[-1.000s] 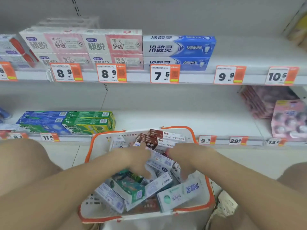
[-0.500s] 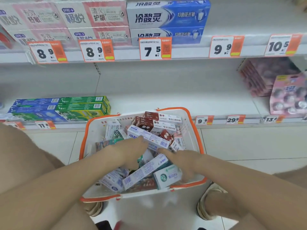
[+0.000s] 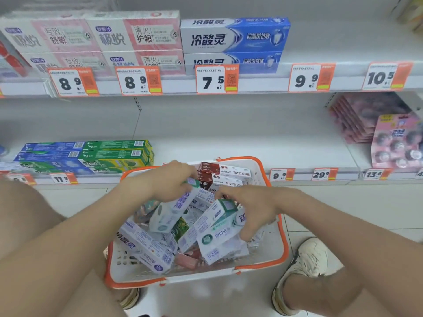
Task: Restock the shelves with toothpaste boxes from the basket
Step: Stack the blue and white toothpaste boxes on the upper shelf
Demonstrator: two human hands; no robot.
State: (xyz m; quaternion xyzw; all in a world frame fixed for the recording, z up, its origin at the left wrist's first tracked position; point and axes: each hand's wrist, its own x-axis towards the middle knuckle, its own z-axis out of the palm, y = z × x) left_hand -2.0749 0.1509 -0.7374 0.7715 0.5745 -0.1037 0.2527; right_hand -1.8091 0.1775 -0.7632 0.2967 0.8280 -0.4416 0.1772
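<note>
A white basket with an orange rim [image 3: 283, 245] sits on the floor between my knees, full of mixed toothpaste boxes. My left hand [image 3: 169, 181] grips the upper end of a white and green toothpaste box [image 3: 169, 213], which tilts up out of the pile. My right hand [image 3: 254, 211] holds another white and green box [image 3: 217, 227] by its top end, fingers curled round it. Red and white boxes [image 3: 224, 172] lie at the basket's far side. A white and blue box [image 3: 146, 250] lies at the near left.
The upper shelf holds pink boxes [image 3: 135, 35] and blue boxes [image 3: 235, 37] above price tags. The lower shelf [image 3: 240, 147] carries green and blue boxes [image 3: 91, 154] at the left and pink packs [image 3: 393, 143] at the right. My shoes [image 3: 304, 266] flank the basket.
Both hands have closed on white and green boxes and lifted them out of the pile. The view has tilted up a little.
</note>
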